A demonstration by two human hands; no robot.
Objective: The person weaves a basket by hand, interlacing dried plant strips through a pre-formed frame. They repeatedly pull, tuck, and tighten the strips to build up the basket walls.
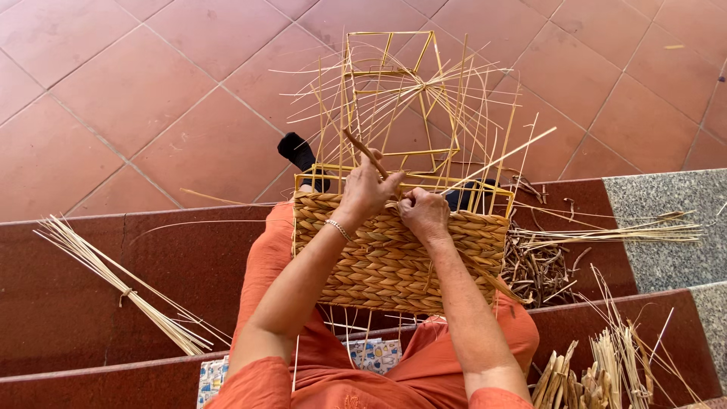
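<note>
Bundle of straw stalks (pixel 121 282) at 9 o'clock on the dark red step (pixel 174 265), tied near its middle, long axis running from 10 toward 4.

Half-woven basket (pixel 394 257) lies on the person's lap at centre, on its side; mouth and bare yellow frame (pixel 390 98) point to 12 o'clock, away from the body. Long axis of the woven band runs 9 to 3. Loose stalks fan out from the frame top. Nothing visible inside the basket.

Left hand (pixel 366 189) at the woven rim, fingers clenched around a brown strand (pixel 363 151) that slants up toward 11.

Right hand (pixel 424 213) just beside it, closed on the rim weave, pinching.

Scraps of dried fibre (pixel 538 269) at 3 o'clock; more cut stalks (pixel 606 363) at 4 to 5.
</note>
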